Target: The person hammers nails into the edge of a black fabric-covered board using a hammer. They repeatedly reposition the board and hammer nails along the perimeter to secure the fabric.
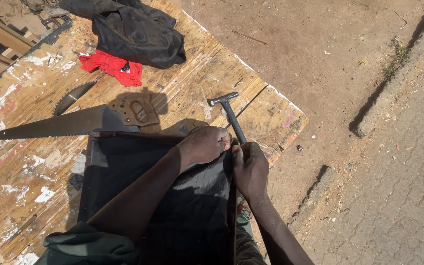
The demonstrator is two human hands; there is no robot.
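Where two hands meet, left hand (206,145) pinching one black sheet (192,196), right hand (249,167) gripping one hammer (229,113).

The workbench (182,93) is rough plywood, scuffed and blotched with white and reddish paint. The black sheet (192,196) stretched over the dark wooden frame (88,162) near the bench's front edge looks thin and slightly glossy where the left hand (204,145) and right hand (249,167) press it. The hammer (229,115) is dull grey metal throughout. The handsaw (65,122) has a matt steel blade and a worn wooden handle. At the far edge lie a matt black cloth (138,32) and a bright red cloth (111,66).
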